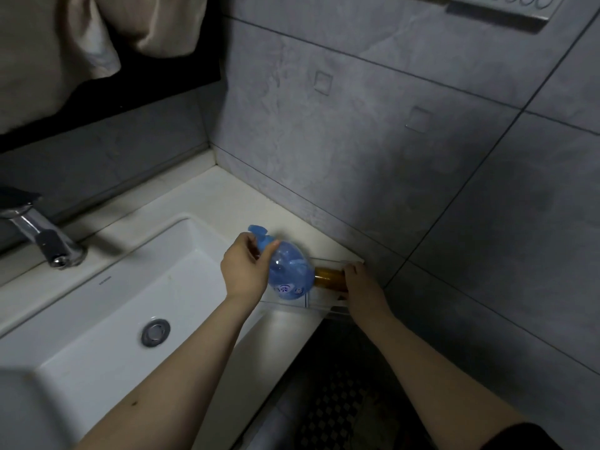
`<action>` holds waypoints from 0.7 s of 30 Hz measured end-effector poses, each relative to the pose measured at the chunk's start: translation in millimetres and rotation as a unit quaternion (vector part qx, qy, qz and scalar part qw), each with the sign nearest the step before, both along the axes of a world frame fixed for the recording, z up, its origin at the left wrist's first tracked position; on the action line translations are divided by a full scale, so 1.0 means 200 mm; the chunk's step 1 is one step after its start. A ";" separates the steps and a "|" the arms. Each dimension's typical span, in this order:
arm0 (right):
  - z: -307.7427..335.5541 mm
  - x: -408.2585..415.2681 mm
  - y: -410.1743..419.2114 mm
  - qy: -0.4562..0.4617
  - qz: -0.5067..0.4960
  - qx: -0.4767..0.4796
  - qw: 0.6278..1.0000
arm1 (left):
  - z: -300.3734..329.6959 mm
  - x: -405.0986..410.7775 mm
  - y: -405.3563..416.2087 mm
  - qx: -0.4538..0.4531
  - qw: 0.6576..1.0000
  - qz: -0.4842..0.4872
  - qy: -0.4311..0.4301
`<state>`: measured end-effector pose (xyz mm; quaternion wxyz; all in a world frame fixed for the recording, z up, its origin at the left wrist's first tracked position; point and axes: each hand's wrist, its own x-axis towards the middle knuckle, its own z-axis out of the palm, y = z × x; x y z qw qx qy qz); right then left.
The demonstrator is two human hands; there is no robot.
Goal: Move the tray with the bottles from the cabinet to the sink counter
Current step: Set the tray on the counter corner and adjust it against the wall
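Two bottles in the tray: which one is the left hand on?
The blue bottle: the left hand grips it near its blue cap. The amber bottle sits beside it, nearer the right hand, which holds the clear tray.

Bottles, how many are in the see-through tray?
2: the blue bottle under the left hand, and the amber bottle behind it, by the right hand. More may be hidden.

Both bare forearms extend forward, roughly parallel. Left hand (245, 271): fingers curled, thumb and forefinger pinched closed, wrist slightly bent. Right hand (362, 285): palm down, fingers hooked closed, forearm angled in from the lower right.
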<state>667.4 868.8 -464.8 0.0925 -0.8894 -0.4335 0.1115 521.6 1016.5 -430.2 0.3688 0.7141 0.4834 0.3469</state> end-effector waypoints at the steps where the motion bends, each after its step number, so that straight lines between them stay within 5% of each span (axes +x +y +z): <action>1: 0.00 0.00 0.00 -0.001 0.000 -0.001 1.000 | 0.01 0.00 0.00 0.024 1.000 -0.006 0.013; 8: 0.03 0.02 0.00 -0.019 0.028 -0.009 0.999 | 0.01 0.00 0.01 0.132 0.984 -0.078 0.088; 16: 0.11 0.05 0.02 -0.013 0.077 -0.015 0.997 | -0.03 0.01 0.00 0.125 0.984 -0.097 0.079; 21: 0.17 0.04 0.10 0.029 0.092 0.005 0.995 | -0.07 -0.03 0.00 0.029 0.987 -0.146 0.065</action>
